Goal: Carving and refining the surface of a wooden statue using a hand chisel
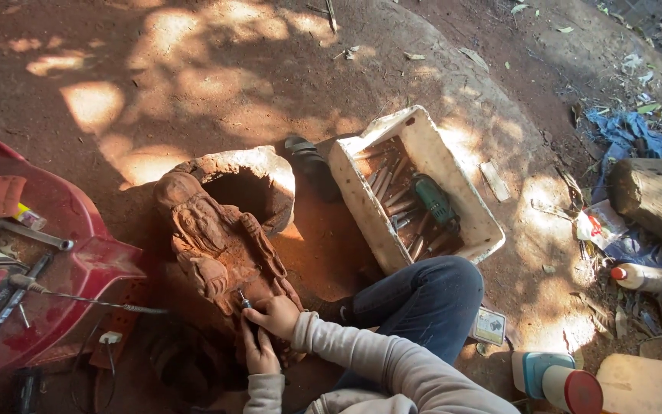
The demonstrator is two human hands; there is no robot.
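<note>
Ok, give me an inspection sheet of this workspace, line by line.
Surface: bare red dirt ground, dappled with sun.
Job's things: reddish-brown carved wooden figure; small carving tool against it.
Clutter: white foam box of chisels, green power drill, red plastic chair with tools, capped bottles.
Grippers: right hand and left hand at the carving.
Cables: thin flexible shaft.
Surroundings: log, blue cloth, litter.

Small tool tip buried between both hands, its kind too small to tell. Left hand fingers curl under, grip hidden. Lower part of wood carving lost in shadow. Red plastic chair cut off at left edge. Tools in white foam box jumbled, mostly unclear. Wooden block clipped at right edge.
</note>
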